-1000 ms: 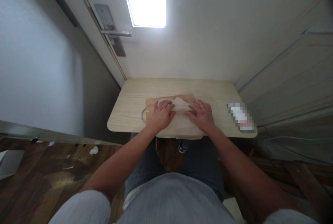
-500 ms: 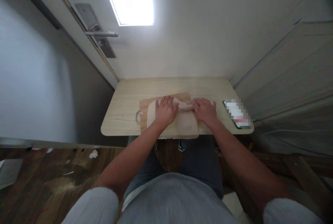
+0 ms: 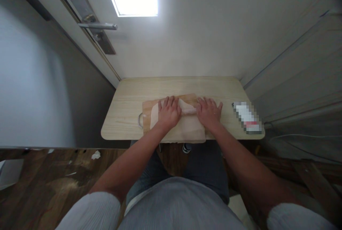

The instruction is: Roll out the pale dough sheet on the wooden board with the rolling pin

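A pale sheet of dough [image 3: 187, 130] lies on a wooden cutting board [image 3: 146, 118], its near edge hanging over the table's front. Across the sheet runs a pale rod, seemingly a rolling pin [image 3: 189, 111], of which only the stretch between my hands shows. My left hand [image 3: 169, 111] rests palm down over the rod's left part, fingers stretched forward. Over its right end lies my right hand [image 3: 209, 111], palm down, with fingers extended and spread. Both palms cover the rod beneath them, so its ends are hidden.
The board's metal handle [image 3: 140, 120] points left on the small light-wood table [image 3: 120, 109]. A phone [image 3: 247, 118], blurred out, lies at the table's right end. Behind the table stands a door with a lever handle [image 3: 98, 26]. Crumpled paper [image 3: 96, 155] is on the floor at left.
My right hand's fingers have stretched out and spread from a more curled pose. Both hands remain over the rod. The view has shifted slightly.
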Demonstrator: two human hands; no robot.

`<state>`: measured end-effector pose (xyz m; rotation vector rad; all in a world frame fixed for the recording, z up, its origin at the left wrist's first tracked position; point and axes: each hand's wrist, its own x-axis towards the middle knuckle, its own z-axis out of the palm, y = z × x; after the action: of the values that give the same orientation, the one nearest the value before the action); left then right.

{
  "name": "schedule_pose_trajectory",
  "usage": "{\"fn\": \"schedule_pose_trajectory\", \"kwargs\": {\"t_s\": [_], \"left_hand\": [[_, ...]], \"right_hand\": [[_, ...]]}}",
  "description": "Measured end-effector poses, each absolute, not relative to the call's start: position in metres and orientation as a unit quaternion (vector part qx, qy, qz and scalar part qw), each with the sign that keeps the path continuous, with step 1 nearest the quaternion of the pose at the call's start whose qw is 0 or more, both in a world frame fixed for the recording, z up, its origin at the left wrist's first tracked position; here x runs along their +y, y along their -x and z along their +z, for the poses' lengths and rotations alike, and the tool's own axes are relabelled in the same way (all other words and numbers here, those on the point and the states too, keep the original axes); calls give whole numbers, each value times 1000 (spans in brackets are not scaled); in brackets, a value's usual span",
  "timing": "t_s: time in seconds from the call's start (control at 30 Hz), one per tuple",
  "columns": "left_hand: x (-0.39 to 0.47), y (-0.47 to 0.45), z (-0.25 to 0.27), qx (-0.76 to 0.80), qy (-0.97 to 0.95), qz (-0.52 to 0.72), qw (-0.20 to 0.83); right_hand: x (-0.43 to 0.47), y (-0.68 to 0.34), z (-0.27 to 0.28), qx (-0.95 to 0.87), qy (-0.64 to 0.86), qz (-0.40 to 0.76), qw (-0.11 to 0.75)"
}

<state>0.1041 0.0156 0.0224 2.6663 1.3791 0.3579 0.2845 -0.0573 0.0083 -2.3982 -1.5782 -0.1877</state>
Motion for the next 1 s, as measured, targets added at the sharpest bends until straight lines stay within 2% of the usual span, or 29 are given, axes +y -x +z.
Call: {"fn": "schedule_pose_trajectory", "kwargs": {"t_s": [0.67,1.0], "left_hand": [[57,-120,18,471,-869,117,91],[72,-126,15,485,-864,112,72]], "right_hand": [[-15,-295,11,-521,847,-48,97],[-5,-295,20,-522,849,-26,81]]}}
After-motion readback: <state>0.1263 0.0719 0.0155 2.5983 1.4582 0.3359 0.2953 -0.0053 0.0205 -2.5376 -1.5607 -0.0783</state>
